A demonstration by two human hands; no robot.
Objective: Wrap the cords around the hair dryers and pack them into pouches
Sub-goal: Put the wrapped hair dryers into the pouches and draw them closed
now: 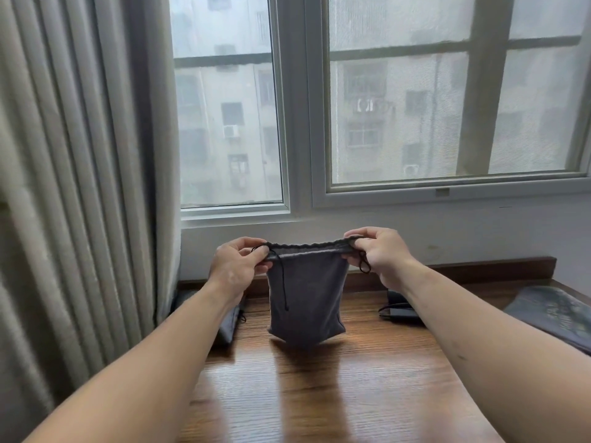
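Observation:
A grey drawstring pouch (305,298) hangs above the wooden table (351,385), its gathered mouth stretched wide between both hands. My left hand (238,263) pinches the pouch's left top corner, and a black drawstring dangles down from there. My right hand (379,251) pinches the right top corner, where a short loop of black cord hangs. The pouch's bottom bulges and sags to a point just over the table. A dark object with a cord (399,310), partly hidden by my right forearm, lies on the table behind.
Another grey pouch (230,324) lies at the table's left edge by the curtain (80,187). A dark grey patterned cloth item (556,318) sits at the right. A window and a low wooden back rail stand behind the table.

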